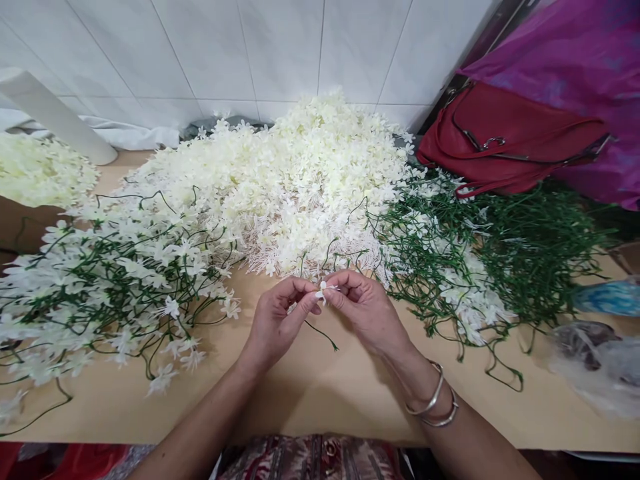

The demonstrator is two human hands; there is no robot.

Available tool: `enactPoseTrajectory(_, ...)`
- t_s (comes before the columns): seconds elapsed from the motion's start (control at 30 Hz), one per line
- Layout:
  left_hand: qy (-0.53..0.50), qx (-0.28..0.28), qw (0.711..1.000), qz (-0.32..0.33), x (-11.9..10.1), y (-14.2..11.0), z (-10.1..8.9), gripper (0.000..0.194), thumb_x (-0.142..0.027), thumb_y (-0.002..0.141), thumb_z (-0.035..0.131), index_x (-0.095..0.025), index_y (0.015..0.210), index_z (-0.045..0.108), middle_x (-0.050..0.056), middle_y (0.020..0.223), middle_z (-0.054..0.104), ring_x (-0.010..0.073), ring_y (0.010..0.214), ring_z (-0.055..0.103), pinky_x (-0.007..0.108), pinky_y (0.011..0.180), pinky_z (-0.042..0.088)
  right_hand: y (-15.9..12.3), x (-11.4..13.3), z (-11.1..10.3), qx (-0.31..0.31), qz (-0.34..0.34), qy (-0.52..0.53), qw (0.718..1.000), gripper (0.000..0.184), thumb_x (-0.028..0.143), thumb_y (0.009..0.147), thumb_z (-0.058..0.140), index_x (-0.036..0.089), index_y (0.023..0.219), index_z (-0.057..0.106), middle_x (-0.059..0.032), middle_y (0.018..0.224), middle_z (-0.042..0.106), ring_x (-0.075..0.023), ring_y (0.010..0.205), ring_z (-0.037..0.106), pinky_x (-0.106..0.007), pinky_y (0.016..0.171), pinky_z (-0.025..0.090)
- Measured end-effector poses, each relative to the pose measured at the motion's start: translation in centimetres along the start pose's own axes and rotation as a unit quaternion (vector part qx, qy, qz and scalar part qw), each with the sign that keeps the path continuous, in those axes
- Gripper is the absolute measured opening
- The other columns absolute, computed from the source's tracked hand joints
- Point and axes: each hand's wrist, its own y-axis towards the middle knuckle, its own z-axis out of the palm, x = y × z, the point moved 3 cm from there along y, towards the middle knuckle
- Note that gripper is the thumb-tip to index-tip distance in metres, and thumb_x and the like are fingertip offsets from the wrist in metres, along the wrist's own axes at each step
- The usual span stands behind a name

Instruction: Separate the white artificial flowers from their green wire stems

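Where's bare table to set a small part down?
Largest: tabletop between left forearm and right forearm, below left hand and right hand. Narrower: left forearm to flowered stems; right forearm to plastic bag. Crowded: loose blossoms behind the hands, flowered stems left, green stems right.

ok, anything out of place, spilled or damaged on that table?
The red leather-look handbag looks out of place: a personal item crowding the pile of thin green stems at the right rear of the flat tan tabletop. Can't tell if it presses on them. No clear spill or damage.
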Motion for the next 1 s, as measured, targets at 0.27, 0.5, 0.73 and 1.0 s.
enactPoseTrajectory(0.27, -0.060, 0.007, 0.998, -0.027, 0.0, 0.4, 0.8, 0.019, -0.035, 0.096, 0.073, -0.016, 0.096, 0.072, 0.002, 0.082, 0.073, 0.0139, 0.076, 0.071, 0.023, 0.072, 0.055, 0.4, -0.4, -0.6, -0.008, 0.025, 0.069, 0.997, 0.026, 0.041, 0.073, 0.094, 0.025, 0.084, 0.078, 0.0013, 0.080, 0.068, -0.0145, 0.075, 0.057, -0.029, 0.073, 0.047)
enactPoseTrajectory(0.5, -0.029, -0.005, 1.000, -0.008, -0.5, 0.4, 0.4, 0.015, -0.032, 0.098, 0.070, -0.017, 0.100, 0.071, 0.002, 0.085, 0.073, 0.0147, 0.078, 0.073, 0.024, 0.074, 0.055, 0.6, 0.7, -1.1, 0.024, 0.069, 0.126, 0.989, 0.032, 0.042, 0.071, 0.096, 0.027, 0.097, 0.082, 0.0003, 0.089, 0.071, -0.0133, 0.080, 0.059, -0.026, 0.078, 0.049)
enactPoseTrajectory(0.73, 0.091, 0.000, 0.994, 0.057, -1.0, 0.2, 0.3, 0.009, -0.026, 0.100, 0.066, -0.018, 0.098, 0.071, 0.004, 0.087, 0.073, 0.0145, 0.079, 0.070, 0.026, 0.076, 0.053, 0.8, -0.2, -1.2, 0.015, 0.062, 0.093, 0.994, 0.026, 0.041, 0.068, 0.097, 0.025, 0.079, 0.080, -0.0009, 0.088, 0.073, -0.0152, 0.084, 0.062, -0.030, 0.084, 0.051)
enactPoseTrajectory(1.0, 0.071, -0.001, 0.997, 0.035, -0.3, -0.1, 0.4, 0.013, -0.029, 0.102, 0.063, -0.018, 0.099, 0.069, 0.005, 0.086, 0.073, 0.0158, 0.079, 0.071, 0.027, 0.076, 0.054, 0.7, -0.5, -0.7, 0.024, 0.041, 0.057, 0.997, 0.027, 0.043, 0.072, 0.094, 0.024, 0.078, 0.077, -0.0017, 0.088, 0.072, -0.0172, 0.083, 0.063, -0.032, 0.082, 0.052)
